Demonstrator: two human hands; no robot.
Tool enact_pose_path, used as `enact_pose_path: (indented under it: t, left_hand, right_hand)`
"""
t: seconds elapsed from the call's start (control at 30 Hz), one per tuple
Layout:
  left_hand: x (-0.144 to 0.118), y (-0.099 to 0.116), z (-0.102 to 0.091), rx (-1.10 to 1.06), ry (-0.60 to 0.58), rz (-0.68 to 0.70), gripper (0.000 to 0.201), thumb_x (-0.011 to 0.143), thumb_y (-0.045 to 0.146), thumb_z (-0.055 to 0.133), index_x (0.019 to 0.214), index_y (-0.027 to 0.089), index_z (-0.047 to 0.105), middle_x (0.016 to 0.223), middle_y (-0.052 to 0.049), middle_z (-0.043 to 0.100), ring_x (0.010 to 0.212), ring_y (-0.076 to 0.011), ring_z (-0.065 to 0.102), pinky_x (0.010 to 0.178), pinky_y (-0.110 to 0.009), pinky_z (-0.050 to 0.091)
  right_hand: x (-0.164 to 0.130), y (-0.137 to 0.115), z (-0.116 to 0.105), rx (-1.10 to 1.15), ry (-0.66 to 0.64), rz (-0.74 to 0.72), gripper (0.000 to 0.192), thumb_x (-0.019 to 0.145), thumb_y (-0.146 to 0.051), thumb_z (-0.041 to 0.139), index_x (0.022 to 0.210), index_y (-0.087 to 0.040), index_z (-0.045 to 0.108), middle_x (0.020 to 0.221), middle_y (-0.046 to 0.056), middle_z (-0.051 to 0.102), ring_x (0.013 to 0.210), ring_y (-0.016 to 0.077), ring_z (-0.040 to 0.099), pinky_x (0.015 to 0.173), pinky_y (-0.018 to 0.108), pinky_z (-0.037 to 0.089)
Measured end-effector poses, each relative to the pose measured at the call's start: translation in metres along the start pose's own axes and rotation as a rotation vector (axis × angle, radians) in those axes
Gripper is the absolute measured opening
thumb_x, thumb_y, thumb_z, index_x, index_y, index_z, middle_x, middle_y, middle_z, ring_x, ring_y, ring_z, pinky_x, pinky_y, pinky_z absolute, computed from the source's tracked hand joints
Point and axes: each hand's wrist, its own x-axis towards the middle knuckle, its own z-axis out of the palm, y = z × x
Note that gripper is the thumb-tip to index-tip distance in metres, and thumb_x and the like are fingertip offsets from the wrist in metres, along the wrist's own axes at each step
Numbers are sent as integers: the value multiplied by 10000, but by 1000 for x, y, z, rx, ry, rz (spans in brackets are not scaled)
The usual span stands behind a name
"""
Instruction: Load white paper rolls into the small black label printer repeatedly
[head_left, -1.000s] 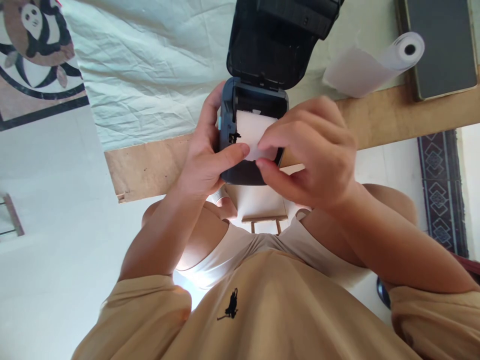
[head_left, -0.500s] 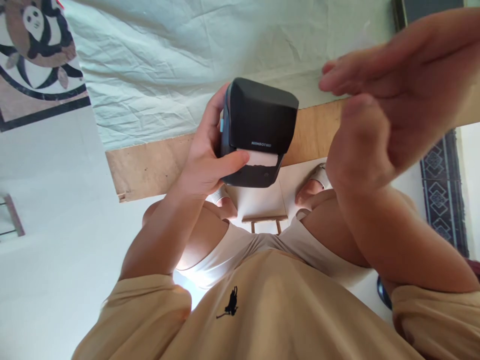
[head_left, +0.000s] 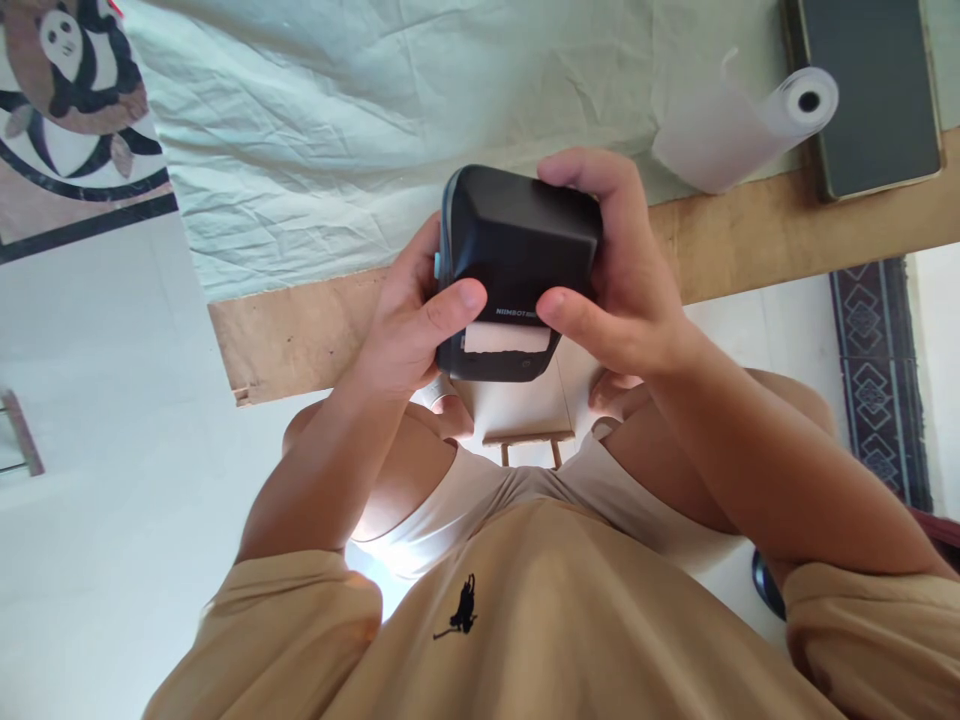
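Observation:
A black label printer (head_left: 517,240) marked NIIMBOT is held up in front of the table's near edge. White paper (head_left: 506,338) shows in the slot on its front, with an uneven lower edge. My left hand (head_left: 412,320) is closed around the printer's left side, its thumb on the front just above the paper. Round the right side, my right hand (head_left: 626,270) grips too, thumb by the lettering and fingers at the top edge. A small light-blue tab (head_left: 437,265) sticks out on the left side. The fingers behind the printer are hidden.
To the right, a partly unrolled paper roll (head_left: 806,100) lies against a dark flat tablet-like object (head_left: 874,110). A pale green cloth (head_left: 337,120) covers the table, leaving a bare wooden edge (head_left: 292,340). Below stands a small wooden stool (head_left: 529,438) between my feet.
My right hand has come in from the upper right and taken hold of the printer. The paper roll and the dark flat object are now uncovered. My left thumb has shifted up off the paper.

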Motion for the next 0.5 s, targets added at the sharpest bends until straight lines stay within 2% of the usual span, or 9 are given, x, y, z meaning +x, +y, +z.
enact_pose_path:
  t: [0.13, 0.3, 0.43, 0.5]
  left_hand:
    - [-1, 1, 2, -59, -18, 34, 395, 815, 401, 664, 1149, 212, 574, 995, -66, 614, 905, -194, 629, 650, -263, 484]
    - [1, -1, 3, -95, -26, 56, 318, 817, 356, 648, 1097, 209, 615, 956, -64, 625, 830, -191, 621, 611, -273, 459]
    - [3, -1, 2, -96, -10, 58, 252, 876, 340, 580, 1082, 202, 624, 983, -71, 644, 953, -236, 639, 628, -276, 462]
    - [5, -1, -1, -117, -72, 70, 307, 849, 399, 603, 1093, 213, 620, 973, -75, 654, 1023, -278, 631, 655, -305, 492]
  right_hand:
    - [0, 3, 0, 8, 14, 0, 675, 776, -588, 600, 1260, -214, 316, 1306, 72, 449, 1197, 162, 503, 1053, 357, 473]
    - [1, 5, -1, -90, 32, -34, 644, 766, -562, 635, 1240, -216, 370, 1209, 54, 507, 1072, 127, 539, 925, 288, 514]
    - [1, 8, 0, -111, 51, -38, 642, 766, -556, 638, 1242, -206, 388, 1179, 58, 516, 1025, 116, 536, 867, 258, 519]
    - [1, 11, 1, -110, 68, -61, 656, 770, -584, 618, 1251, -206, 379, 1202, 63, 502, 1064, 124, 528, 914, 268, 515]
